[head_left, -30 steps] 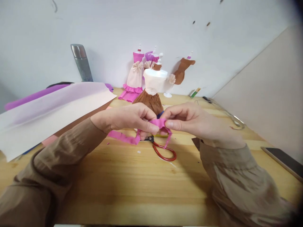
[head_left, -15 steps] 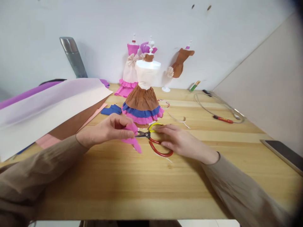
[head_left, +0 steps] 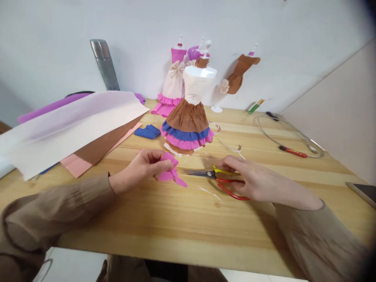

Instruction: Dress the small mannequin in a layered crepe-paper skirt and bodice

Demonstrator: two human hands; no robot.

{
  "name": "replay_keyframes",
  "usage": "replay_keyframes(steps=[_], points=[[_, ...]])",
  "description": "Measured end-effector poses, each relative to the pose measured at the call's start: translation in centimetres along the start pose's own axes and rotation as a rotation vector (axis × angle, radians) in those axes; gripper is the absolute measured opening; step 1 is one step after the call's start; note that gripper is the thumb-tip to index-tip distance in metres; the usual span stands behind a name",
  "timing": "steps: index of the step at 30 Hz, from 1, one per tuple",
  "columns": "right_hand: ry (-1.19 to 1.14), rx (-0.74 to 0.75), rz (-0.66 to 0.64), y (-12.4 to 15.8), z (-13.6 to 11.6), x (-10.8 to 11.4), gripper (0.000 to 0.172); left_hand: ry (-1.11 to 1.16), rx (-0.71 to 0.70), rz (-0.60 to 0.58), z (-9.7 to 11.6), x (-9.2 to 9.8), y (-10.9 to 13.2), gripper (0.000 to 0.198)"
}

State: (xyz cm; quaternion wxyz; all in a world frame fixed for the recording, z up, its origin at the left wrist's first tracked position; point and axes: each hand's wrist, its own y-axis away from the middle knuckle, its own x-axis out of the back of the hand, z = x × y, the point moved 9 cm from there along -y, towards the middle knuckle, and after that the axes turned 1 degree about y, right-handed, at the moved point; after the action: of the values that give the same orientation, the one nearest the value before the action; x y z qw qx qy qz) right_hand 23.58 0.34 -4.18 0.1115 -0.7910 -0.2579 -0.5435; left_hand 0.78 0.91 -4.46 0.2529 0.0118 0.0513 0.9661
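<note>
Pinched between the thumb and fingers of my left hand [head_left: 148, 169] is a piece of pink crepe paper [head_left: 169, 174], its cut edges hanging down to the right. My right hand [head_left: 255, 178] grips scissors [head_left: 209, 174] with one yellow and one red handle. Their dark blades point left and look nearly closed, a short gap away from the paper. Just behind both hands stands a small dress form [head_left: 194, 86] with a cream top and a skirt in brown, blue and pink tiers.
Large sheets of paper [head_left: 82, 125] lie at the left, with a folded blue piece [head_left: 147, 131] beside them. Other dressed forms [head_left: 173, 78] and a flask [head_left: 104, 64] stand by the wall. At the right are a red-handled corded tool [head_left: 293, 151] and a phone [head_left: 362, 194].
The scissors have drawn back to the right, away from the pink paper, and their blades have come together. My left hand keeps hold of the paper. The camera view has shifted.
</note>
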Motion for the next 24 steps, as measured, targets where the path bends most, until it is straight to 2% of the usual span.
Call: replay_keyframes(steps=[2,6,8,10,12,14,16,19,24], points=[[-0.131,-0.003,0.007,0.4,0.2,0.6,0.039,0.036,0.024,0.045,-0.2,0.3,0.2,0.038],[-0.514,0.033,0.027,0.3,-1.3,0.4,0.066,0.056,0.079,-0.041,-0.6,-0.9,0.3,0.045],[-0.624,0.060,0.044,0.0,-2.6,-0.3,0.070,-0.051,0.066,-0.074,-0.6,-1.5,0.2,0.044],[-0.643,0.085,0.096,-0.4,-3.6,-0.8,0.059,-0.204,-0.008,-0.131,-0.1,-2.6,0.2,0.036],[-0.604,0.061,0.232,-0.5,-3.9,-0.7,0.042,-0.342,-0.119,-0.230,0.6,-4.2,0.4,0.025],[-0.528,0.056,0.327,-0.4,-4.3,-0.7,0.036,-0.436,-0.206,-0.313,1.0,-5.7,0.7,0.021],[-0.509,0.087,0.362,-0.4,-5.0,-0.8,0.035,-0.484,-0.264,-0.351,1.1,-6.5,0.8,0.023],[-0.682,0.100,0.296,-0.8,-5.9,-1.7,0.034,-0.464,-0.294,-0.343,1.0,-6.8,0.6,0.025],[-1.020,0.016,0.137,-2.0,-5.8,-4.7,0.044,-0.368,-0.232,-0.339,0.3,-6.3,0.0,0.027]])
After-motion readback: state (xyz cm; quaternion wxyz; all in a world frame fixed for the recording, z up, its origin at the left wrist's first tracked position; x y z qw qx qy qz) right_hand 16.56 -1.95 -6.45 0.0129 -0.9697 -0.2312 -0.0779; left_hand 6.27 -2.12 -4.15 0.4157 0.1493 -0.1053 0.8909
